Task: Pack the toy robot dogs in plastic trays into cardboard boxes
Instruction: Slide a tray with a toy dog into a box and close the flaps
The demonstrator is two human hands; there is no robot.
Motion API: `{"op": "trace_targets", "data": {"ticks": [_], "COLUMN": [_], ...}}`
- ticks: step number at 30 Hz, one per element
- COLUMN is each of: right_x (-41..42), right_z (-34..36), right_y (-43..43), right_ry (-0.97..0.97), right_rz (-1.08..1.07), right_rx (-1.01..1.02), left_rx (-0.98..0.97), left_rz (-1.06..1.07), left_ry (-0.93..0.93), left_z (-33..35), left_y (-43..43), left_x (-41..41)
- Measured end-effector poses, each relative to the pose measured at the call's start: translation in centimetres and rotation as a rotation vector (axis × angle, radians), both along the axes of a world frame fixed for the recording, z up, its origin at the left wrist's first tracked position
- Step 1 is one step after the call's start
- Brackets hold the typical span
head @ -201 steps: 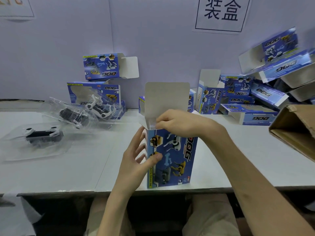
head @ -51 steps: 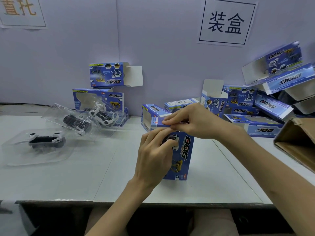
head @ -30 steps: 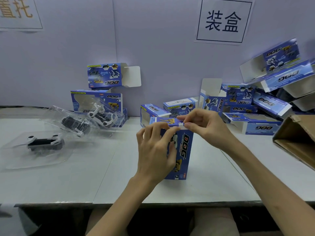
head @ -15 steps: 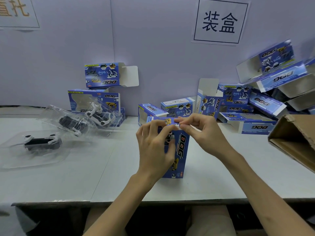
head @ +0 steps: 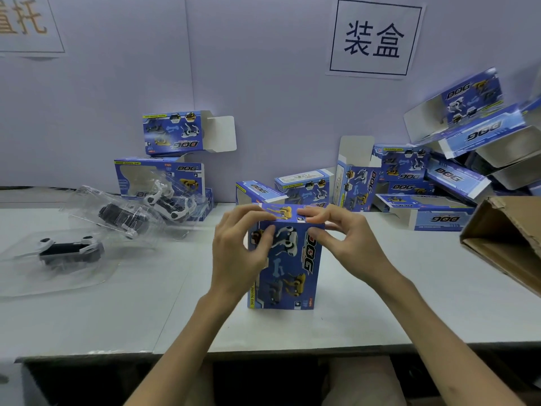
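White table (head: 117,317), closed blue box (head: 289,273) in both hands (head: 238,253) (head: 348,250), contents hidden.

Out of view
Brown carton (head: 506,241) runs off my right edge; the upright box's (head: 292,268) print looks blurred.

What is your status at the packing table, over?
Left hand grips upright blue cardboard box, right hand pinches its top edge. Top flap down. Toy dogs in clear plastic trays lie apart, left.
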State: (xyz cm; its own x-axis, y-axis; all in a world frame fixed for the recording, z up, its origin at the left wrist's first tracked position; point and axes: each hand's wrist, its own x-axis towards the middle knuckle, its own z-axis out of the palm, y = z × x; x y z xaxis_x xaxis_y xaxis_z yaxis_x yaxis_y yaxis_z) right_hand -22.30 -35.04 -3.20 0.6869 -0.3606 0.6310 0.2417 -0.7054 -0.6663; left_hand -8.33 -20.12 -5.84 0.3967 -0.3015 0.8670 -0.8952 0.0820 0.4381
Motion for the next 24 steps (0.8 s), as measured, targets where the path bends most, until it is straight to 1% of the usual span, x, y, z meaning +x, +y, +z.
{"op": "trace_targets", "data": {"ticks": [5, 8, 12, 17, 19, 21, 22, 24], "right_x": [0.1, 0.3, 1.3, 2.0, 2.0, 2.0, 2.0, 2.0], "right_z": [-0.4, -1.4, -2.1, -2.3, -2.3, -2.4, -2.5, -2.6], "right_y": [0.1, 0.5, 1.5, 2.3, 2.5, 2.8, 2.9, 3.2], "right_ry": [-0.013, -0.049, -0.154, -0.223, -0.234, -0.243, -0.246, -0.241], "right_rz": [0.008, 0.034, -0.024, -0.089, -0.105, -0.118, -0.12, -0.122], "right_rx": [0.05, 0.139, 0.073, 0.088, 0.068, 0.064, 0.077, 0.123], "left_rx": [0.018, 0.01, -0.024, -0.041, -0.039, 0.006, 0.057, 0.231], "left_rz": [-0.143, -0.164, -0.124, -0.222, -0.212, -0.207, -0.234, -0.318], "left_ry": [0.174, 0.19, 0.187, 0.287, 0.28, 0.287, 0.321, 0.469], "left_z": [0.2, 0.2, -0.1, -0.2, -0.5, -1.0, -1.5, -2.9], "left_y": [0.8, 0.9, 0.8, 0.6, 0.5, 0.5, 0.6, 0.8], "left_x": [1.1, 1.4, 1.6, 1.2, 1.1, 1.5, 1.7, 2.5]}}
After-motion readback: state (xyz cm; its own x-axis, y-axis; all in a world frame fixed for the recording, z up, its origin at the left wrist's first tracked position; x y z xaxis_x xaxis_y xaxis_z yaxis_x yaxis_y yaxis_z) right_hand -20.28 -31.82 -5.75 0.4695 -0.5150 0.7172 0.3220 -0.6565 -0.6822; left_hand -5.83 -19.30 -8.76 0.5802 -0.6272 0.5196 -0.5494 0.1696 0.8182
